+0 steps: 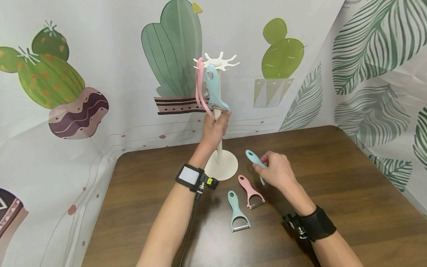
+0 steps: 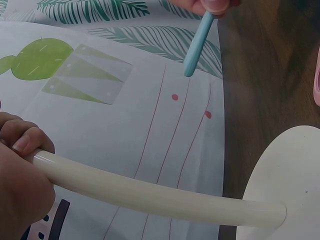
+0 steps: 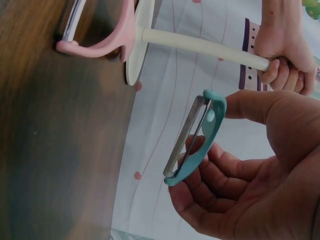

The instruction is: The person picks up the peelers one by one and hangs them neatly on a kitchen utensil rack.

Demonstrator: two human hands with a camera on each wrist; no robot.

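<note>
My left hand (image 1: pixel 214 130) grips the upright pole of a white rack (image 1: pixel 228 167), just below the peelers that hang from its hooks. A light blue peeler (image 1: pixel 213 87) and pink peelers (image 1: pixel 199 79) hang on the left side of the rack's hooked top. In my right hand (image 1: pixel 277 170), above the table and right of the base, I pinch another blue peeler (image 1: pixel 253 157) between thumb and fingers. Its handle points up and left in the head view. The right wrist view shows its metal blade (image 3: pixel 185 137) facing away from the palm.
On the brown wooden table (image 1: pixel 140 193) lie a pink peeler (image 1: pixel 247 186) and a green peeler (image 1: pixel 235 207), both in front of the rack's base. A cloth with cactus prints (image 1: pixel 126 66) hangs behind the table. A cable (image 1: pixel 188 230) runs along the left forearm.
</note>
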